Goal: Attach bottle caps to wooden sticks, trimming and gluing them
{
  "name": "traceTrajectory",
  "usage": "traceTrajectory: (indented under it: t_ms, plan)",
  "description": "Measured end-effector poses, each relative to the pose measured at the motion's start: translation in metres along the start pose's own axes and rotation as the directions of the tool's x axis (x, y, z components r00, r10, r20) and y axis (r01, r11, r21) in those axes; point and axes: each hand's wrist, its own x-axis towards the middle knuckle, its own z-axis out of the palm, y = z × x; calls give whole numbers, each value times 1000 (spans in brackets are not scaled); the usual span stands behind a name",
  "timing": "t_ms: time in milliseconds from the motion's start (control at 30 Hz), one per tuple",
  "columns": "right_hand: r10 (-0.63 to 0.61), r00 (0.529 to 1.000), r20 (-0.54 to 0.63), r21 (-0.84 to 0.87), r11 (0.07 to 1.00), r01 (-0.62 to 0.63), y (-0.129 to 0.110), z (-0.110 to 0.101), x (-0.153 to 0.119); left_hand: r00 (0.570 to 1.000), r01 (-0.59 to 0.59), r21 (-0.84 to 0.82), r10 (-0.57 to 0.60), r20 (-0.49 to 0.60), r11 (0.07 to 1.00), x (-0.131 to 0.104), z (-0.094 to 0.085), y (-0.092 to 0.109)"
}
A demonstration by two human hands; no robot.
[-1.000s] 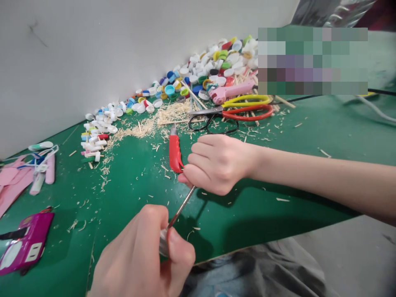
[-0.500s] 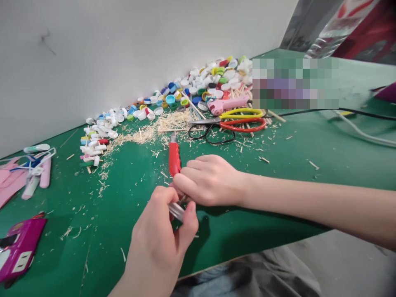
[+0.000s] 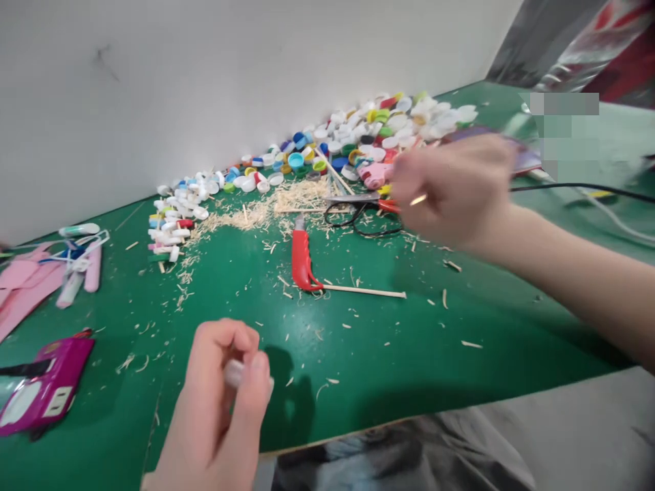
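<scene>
My left hand (image 3: pixel 220 395) is closed above the near part of the table, pinching a white bottle cap (image 3: pixel 234 374) that the fingers mostly hide. My right hand (image 3: pixel 455 184), blurred, is raised in a fist in front of the scissors' handles. The pale end of a short wooden stick (image 3: pixel 418 200) pokes out of it. Between the hands lies a red utility knife (image 3: pixel 303 259), blade pointing away. A longer wooden stick (image 3: pixel 366 292) rests against its near end. Beyond are scissors (image 3: pixel 353 198), partly hidden, and a pink glue gun (image 3: pixel 374 174), also partly covered.
Loose bottle caps (image 3: pixel 335 129) are heaped along the wall. At the left are caps on sticks (image 3: pixel 171 235), wood shavings (image 3: pixel 250 211), a magenta device (image 3: pixel 56 382) and pink items (image 3: pixel 31 273). A black cable (image 3: pixel 578 186) crosses the green table (image 3: pixel 358 368) at the right.
The hands have parted. My right hand rose up and right, off the utility knife's near end, while my left hand drew back left with the cap. The longer stick is now uncovered.
</scene>
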Motion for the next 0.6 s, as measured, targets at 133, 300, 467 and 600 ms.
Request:
traceTrajectory:
  t_ms: [133, 300, 467, 600]
  plan:
    - [-237, 841, 486, 86, 971, 224, -48, 29, 26, 993, -72, -4, 72, -96, 997, 25, 4, 7]
    - [-473, 688, 550, 242, 879, 410, -72, 91, 49, 973, -224, 63, 227, -47, 973, 54, 2, -4]
    - [-545, 733, 408, 288, 838, 463, -62, 86, 45, 977, -198, 72, 190, 98, 978, 81, 6, -15]
    - [-396, 835, 382, 250, 914, 320, -46, 33, 16, 968, -206, -75, 214, 131, 976, 93, 13, -11]
